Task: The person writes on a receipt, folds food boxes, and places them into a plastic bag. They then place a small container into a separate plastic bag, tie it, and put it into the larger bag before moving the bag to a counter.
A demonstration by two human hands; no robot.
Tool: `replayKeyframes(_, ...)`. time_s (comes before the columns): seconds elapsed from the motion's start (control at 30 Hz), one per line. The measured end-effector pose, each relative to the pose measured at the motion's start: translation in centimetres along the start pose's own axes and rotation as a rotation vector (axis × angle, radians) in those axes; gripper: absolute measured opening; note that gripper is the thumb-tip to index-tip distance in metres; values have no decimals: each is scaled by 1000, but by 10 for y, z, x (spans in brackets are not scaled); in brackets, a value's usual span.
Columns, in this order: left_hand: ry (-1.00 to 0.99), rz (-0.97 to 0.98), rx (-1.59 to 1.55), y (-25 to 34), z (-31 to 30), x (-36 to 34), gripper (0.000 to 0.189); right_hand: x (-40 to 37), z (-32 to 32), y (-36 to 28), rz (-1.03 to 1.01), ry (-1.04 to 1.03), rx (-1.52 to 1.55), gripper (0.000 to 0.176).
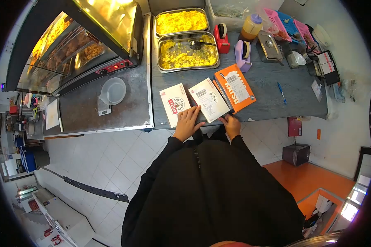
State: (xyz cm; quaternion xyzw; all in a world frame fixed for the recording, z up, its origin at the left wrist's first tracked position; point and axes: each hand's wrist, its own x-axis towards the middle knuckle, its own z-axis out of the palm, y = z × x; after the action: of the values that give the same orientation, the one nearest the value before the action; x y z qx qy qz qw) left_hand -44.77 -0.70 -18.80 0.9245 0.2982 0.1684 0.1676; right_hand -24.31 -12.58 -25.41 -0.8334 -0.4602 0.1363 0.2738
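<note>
Two white printed food boxes lie on the dark counter: a left box with a red "spicy chicken" logo, and a middle box with a paper label stuck on it. My left hand rests over the lower right corner of the left box, fingers spread, its fingertips reaching the left edge of the middle box. At that box's lower right corner is my right hand, fingers bent in and touching the corner. An orange food box, also labelled, leans beside the middle box; what lies beneath it is mostly hidden.
Behind are two trays of yellow food, a far tray and a near tray holding a black spoon. Red and purple tape dispensers, a sauce bottle, a blue pen and a heated display case stand around.
</note>
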Motion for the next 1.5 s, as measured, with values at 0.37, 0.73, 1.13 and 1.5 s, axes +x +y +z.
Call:
replayKeyframes(0.37,279,-297,42,-19,-16,-19,61,37,-18,-78,-416,-45,-165,86)
replayKeyframes(0.73,310,-760,-46,-67,-30,-41,96,58,-10,-136,-185,-167,-113,88)
replayKeyframes(1.13,476,-696,-655,-75,-36,-1,48,110,-24,-196,-427,-420,322,60)
replayKeyframes(1.5,224,-825,-647,-76,-63,3,75,616,-92,-202,-522,440,289,69)
